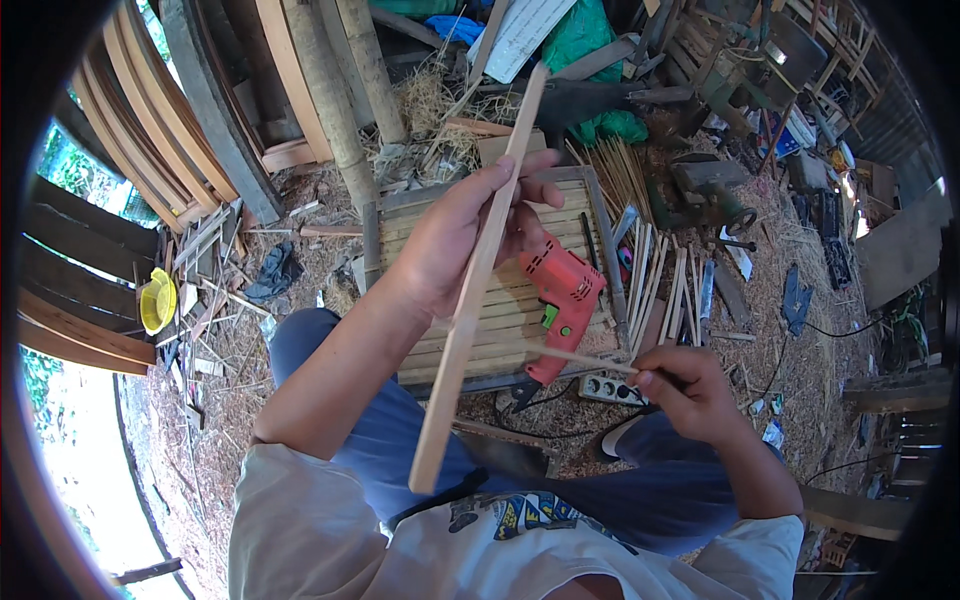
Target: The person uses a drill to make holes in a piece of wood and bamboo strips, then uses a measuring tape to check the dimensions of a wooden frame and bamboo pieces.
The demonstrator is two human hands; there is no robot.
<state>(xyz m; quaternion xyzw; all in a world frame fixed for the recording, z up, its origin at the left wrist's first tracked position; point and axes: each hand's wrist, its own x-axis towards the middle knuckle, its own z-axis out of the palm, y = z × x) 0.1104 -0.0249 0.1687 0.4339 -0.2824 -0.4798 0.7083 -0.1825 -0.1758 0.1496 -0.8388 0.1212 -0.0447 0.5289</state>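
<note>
Bamboo slat [478, 280], long and flat, runs diagonally from the upper centre of the frame down to lower centre; my left hand [462, 235] is clenched round its middle, thumb on top, fingers wrapped behind. My right hand [690, 392], right of centre, pinches a thin bamboo stick [575, 355] whose tip points left toward the slat, apparently just short of its edge. Below both, on the ground between my knees, lies a slatted bamboo panel [500, 290] with a red power drill [560, 305] resting on it; a white power strip [610, 388] sits just beside the drill's cord. Loose sticks [665, 285] are scattered right of the panel. Judgement: keep the slat steady with a firm mid-length grip, hold the stick near its end, and bring it squarely to the slat, avoiding sideways bending.
</note>
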